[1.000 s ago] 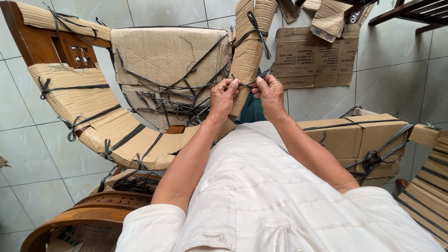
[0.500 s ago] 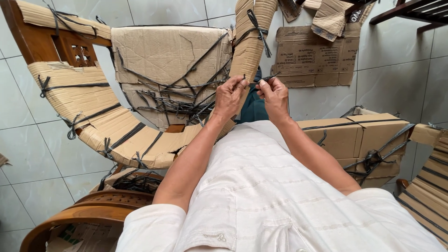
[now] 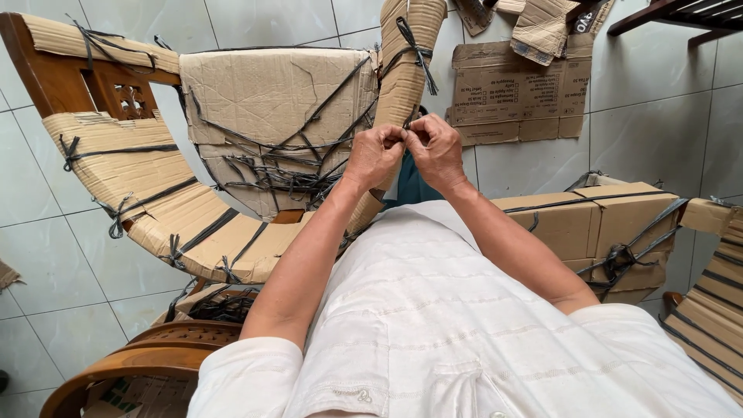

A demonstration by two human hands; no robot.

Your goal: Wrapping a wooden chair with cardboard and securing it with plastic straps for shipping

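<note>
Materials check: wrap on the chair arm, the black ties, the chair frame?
Wrap: looks like corrugated cardboard, matte tan; creases and ribbed flutes show.
Black ties: probably flat plastic strapping, slightly glossy, knotted with frayed ends; could be another synthetic band.
Chair frame: seems varnished wood, reddish brown, with a carved panel.
Left hand and right hand pinch a tie at the upright wrapped post.

I see tan ribbed cardboard, black straps, a white shirt, pale tiled floor, brown wood.

Tiled floor bears flattened cardboard
</note>
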